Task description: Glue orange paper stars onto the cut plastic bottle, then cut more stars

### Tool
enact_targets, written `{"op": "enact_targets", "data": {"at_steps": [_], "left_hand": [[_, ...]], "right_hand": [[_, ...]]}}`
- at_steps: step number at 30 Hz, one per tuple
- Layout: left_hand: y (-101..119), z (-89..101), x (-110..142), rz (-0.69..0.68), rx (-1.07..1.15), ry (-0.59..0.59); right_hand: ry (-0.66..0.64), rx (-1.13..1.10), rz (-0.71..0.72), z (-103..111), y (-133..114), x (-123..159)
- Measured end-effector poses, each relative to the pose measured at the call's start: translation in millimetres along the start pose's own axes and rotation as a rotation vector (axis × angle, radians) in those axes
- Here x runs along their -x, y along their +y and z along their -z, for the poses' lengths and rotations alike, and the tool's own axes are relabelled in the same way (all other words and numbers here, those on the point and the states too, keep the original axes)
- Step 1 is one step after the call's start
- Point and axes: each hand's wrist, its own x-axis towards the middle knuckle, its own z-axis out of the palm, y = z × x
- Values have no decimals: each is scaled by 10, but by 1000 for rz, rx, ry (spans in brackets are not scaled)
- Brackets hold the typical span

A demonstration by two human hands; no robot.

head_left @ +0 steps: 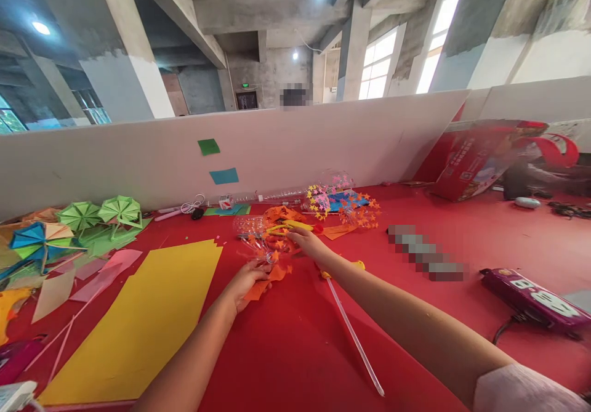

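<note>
My left hand (253, 279) is closed on a piece of orange paper (259, 289). A cut clear plastic bottle piece (258, 246) with orange stars stuck on it is just beyond those fingers. My right hand (305, 239) reaches over the pile, fingertips pinched at a yellow curved tool (295, 225) among orange paper scraps (282, 214). Whether it grips the tool or a small star there is hidden. Nearer me, a yellow-ended clear stick (354, 332) lies on the red table. Behind the pile sit clear bottle pieces with pink, yellow and orange stars (318, 201).
Large yellow paper (148, 313) lies to the left. Green folded paper umbrellas (119, 210) and a blue one (41, 242) stand at the far left. A purple device with a number display (535, 298) and a red box (489, 156) are at right. A white partition (115, 165) closes the back.
</note>
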Motion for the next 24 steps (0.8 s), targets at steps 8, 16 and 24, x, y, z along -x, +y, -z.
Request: {"op": "enact_targets", "data": {"at_steps": [8,16,24], "left_hand": [[86,94,141,-8,-95,6],[13,379,242,-48,-155,-57],[31,618,691,-25,-286,-152]], "right_hand": [[17,102,44,22,37,-43],[116,326,123,98,61,-49],[104,846,263,766,375,480]]}}
